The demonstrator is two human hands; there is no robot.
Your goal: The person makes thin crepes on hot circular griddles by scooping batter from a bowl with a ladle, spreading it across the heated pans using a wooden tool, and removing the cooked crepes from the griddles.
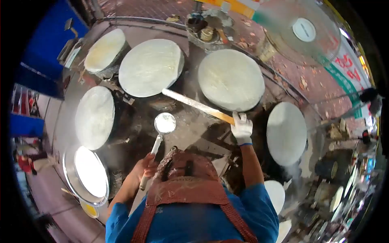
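Observation:
My bare left hand (146, 166) is wrapped round the handle of a ladle (165, 122), whose bowl holds white batter. The ladle hangs over the dark ground in front of my apron (184, 192). My right hand (242, 127), in a white glove, grips the wooden end of a long flat spatula (198, 106), coated white along most of its length. Its tip reaches left to the lower edge of a round griddle (150, 68) covered with a pale sheet of batter. Close above my right hand is another covered griddle (231, 80).
More covered griddles stand round me: one at the right (287, 133), one at the left (95, 117), and a yellowish one (105, 50) at the far left. A metal basin (68, 172) of white batter sits at lower left. Tools lie on a stand (207, 35) at the back.

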